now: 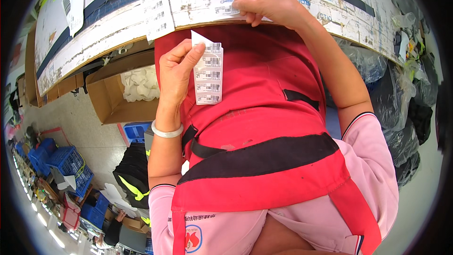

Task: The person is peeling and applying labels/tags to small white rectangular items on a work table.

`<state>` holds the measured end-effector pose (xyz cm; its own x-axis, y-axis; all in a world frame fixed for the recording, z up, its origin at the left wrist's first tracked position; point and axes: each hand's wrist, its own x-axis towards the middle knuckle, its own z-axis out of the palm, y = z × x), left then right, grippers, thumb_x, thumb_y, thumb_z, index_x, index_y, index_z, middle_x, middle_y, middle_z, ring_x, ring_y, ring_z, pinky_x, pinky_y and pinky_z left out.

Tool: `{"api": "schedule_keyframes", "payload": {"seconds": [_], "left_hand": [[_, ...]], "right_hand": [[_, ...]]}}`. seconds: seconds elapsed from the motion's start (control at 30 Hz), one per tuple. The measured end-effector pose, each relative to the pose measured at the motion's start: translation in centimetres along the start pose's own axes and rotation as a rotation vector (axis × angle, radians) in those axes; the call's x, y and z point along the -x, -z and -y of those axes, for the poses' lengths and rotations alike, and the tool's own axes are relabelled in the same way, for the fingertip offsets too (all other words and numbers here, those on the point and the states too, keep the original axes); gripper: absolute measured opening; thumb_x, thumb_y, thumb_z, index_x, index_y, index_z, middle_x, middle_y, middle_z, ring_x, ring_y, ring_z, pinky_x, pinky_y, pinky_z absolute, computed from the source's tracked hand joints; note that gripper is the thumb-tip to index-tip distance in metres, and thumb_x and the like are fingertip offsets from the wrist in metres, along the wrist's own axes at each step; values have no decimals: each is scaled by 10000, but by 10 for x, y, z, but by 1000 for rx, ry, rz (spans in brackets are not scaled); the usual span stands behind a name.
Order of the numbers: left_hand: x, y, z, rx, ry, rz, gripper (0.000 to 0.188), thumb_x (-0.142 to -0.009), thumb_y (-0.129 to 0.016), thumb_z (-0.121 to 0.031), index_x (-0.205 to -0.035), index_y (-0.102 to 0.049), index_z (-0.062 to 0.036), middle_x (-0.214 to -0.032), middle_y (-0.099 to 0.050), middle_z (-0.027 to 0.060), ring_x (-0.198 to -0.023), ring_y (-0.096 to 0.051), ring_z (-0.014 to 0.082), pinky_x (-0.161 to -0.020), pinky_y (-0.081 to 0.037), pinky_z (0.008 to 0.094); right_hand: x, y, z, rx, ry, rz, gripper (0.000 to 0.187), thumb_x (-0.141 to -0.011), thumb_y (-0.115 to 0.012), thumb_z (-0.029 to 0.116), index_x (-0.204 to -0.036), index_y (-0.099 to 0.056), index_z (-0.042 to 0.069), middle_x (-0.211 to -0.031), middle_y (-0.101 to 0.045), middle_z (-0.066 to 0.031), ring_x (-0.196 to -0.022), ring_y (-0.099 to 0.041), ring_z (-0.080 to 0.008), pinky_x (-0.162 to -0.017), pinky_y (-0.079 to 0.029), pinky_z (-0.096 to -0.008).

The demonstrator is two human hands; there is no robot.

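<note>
Our left hand (177,71) pinches a strip of barcode labels (208,73) upright before our red apron (264,113); our right hand (262,1), fingers curled narrow, presses one small label (227,9) onto the worn table edge (118,33).

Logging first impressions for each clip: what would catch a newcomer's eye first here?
The red apron fills the middle. In front of it the left hand holds up a strip of barcode labels. Above, the right hand presses a single label onto the worn table edge.
</note>
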<state>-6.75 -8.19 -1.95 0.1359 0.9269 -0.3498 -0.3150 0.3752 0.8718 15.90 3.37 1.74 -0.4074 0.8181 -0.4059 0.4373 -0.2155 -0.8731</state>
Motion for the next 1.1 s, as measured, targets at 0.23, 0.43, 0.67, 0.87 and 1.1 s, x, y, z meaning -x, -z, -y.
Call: {"api": "schedule_keyframes", "payload": {"seconds": [0.23, 0.43, 0.67, 0.87, 1.1], "left_hand": [[-2, -2, 3, -11, 5, -12, 108, -914, -628, -77, -933, -693, 7, -824, -636, -32, -747, -533, 28, -675, -413, 183], [-2, -5, 3, -2, -21, -22, 97, -912, -627, -72, -923, -690, 1, -814, -617, -49, -742, -509, 19, -668, -396, 181], [-1, -3, 2, 5, 15, -42, 94, -911, -612, -51, -913, -683, 11, -831, -612, -46, -758, -511, 22, -685, -391, 185], [-1, 2, 5, 9, 14, -69, 93, -910, -621, -53, -911, -684, 16, -837, -605, -41, -764, -506, 23, -698, -385, 182], [-5, 5, 6, 23, 28, -59, 101, -919, -619, -67, -926, -682, 12, -811, -601, -49, -735, -499, 15, -671, -386, 178]], "right_hand": [[6, -11, 7, 257, 91, -109, 165, -884, -631, 165, -854, -601, 5, -697, -604, -30, -578, -592, -94, -519, -505, -225], [13, 19, -4, -10, 132, -116, 167, -902, -628, 181, -897, -628, 14, -710, -612, -18, -597, -590, -79, -550, -504, -218], [-24, 152, -51, 127, 13, -526, 273, -820, -686, 190, -1033, -600, 42, -836, -654, -105, -761, -638, -205, -701, -518, -319], [-28, 141, -41, 638, -100, -777, 373, -742, -746, 233, -1013, -592, 28, -843, -665, -183, -808, -645, -333, -741, -509, -393], [-21, 38, -14, 937, 929, -477, 136, -842, -595, 47, -944, -680, 78, -942, -666, -36, -884, -637, -222, -822, -526, -319]]}}
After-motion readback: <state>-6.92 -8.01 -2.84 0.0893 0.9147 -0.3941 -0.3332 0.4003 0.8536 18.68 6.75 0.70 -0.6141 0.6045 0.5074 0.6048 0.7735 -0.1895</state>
